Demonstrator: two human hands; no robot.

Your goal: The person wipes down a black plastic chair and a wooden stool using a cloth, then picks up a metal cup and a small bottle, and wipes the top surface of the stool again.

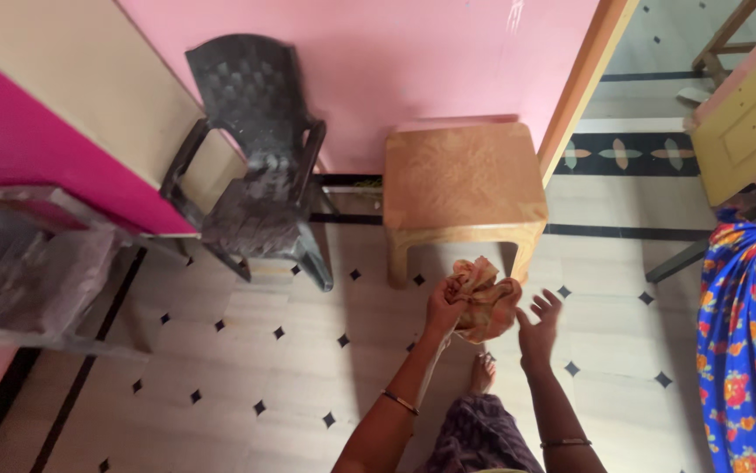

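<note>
My left hand (pixel 443 308) grips a crumpled orange and tan cloth (pixel 485 298) and holds it up above the floor, just in front of the small light-brown plastic table (pixel 463 180). My right hand (pixel 540 326) is beside the cloth on its right, fingers spread, holding nothing and close to the cloth's edge. A thin bangle sits on each of my wrists. My foot (pixel 482 372) shows on the tiled floor below the hands.
A dark plastic armchair (pixel 255 158) stands left of the table against the pink wall (pixel 378 61). A covered chair (pixel 28 263) is at the far left. A blue floral cloth (pixel 737 350) hangs at the right. A doorway (pixel 649 79) opens behind the table.
</note>
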